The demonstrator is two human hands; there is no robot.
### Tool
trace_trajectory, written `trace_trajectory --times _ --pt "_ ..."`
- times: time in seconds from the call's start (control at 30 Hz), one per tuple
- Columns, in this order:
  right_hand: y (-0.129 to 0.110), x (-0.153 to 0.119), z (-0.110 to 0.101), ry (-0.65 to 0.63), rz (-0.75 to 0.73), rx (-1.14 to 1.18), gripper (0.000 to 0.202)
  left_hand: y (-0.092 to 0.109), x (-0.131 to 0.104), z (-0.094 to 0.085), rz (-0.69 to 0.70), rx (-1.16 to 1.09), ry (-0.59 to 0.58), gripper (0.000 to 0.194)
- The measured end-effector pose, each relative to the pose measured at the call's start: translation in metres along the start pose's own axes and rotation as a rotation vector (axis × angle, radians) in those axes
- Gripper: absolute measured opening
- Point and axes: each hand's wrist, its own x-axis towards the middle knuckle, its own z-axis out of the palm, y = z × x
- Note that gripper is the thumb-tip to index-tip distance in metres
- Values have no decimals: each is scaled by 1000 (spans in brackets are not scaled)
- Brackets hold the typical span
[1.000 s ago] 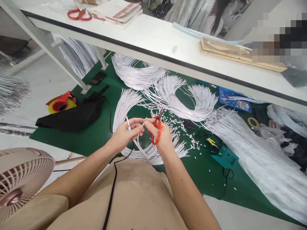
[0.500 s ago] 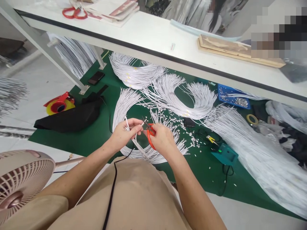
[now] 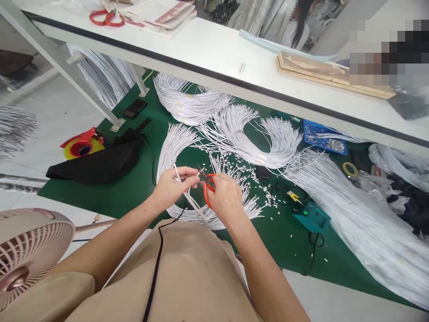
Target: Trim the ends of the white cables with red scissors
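My left hand (image 3: 176, 182) is closed on a white cable (image 3: 192, 205), which bends down from the fingers toward a loose coil. In my right hand (image 3: 225, 192) are red-handled scissors (image 3: 207, 195), their blades by my left fingertips. The blades look slightly apart. Beneath both hands lies a coil of white cables (image 3: 167, 150) on the green mat (image 3: 127, 199). Small white bits (image 3: 268, 192) are scattered right of the scissors.
More white cable bundles (image 3: 194, 107) lie beyond. A blue tray (image 3: 313, 134), a teal device (image 3: 313, 217) and long cables (image 3: 362, 228) are at the right. A red tape dispenser (image 3: 82, 144), black pouch (image 3: 97, 163) and fan (image 3: 30, 255) stand left. A white shelf (image 3: 214, 49) crosses above.
A small white piece that stuck up at my left fingertips is no longer there. The scissors have shifted slightly left, with their blades at those fingertips.
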Motion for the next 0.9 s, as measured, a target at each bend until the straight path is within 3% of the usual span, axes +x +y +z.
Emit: trace_trajectory --times 0.17,0.3,0.43,0.53,0.67,0.77,0.9 --pt "3 -2 4 23 24 105 16 1 0 1 10 24 -1 25" --pt "7 5 -6 -35 100 666 18 4 -1 -3 23 27 -103 24" --pt "7 13 -21 -134 6 1123 22 7 -2 -5 26 7 -247 22" --pt "7 15 -25 -222 -50 1179 19 8 -2 -6 2 -6 -339 28" --pt "8 16 -18 -180 -35 1172 13 6 -1 -7 -28 -40 -364 28" --pt "5 13 -10 -81 23 1101 11 5 -1 -5 -36 -54 -287 22" --pt "-8 4 -7 89 47 962 10 3 -1 -1 -19 -46 -103 23"
